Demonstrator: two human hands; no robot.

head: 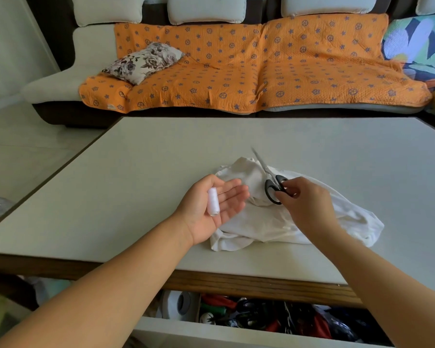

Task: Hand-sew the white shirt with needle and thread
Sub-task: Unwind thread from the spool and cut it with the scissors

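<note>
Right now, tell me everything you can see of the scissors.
The scissors have black, plastic-looking loop handles and slim, shiny metal blades that appear closed. They point away from the person, toward the sofa, with the tips reaching past the far edge of the crumpled white shirt on the table. The right hand pinches the handles with its fingertips. Whether the blades rest on the shirt or are lifted just above it cannot be told.
</note>
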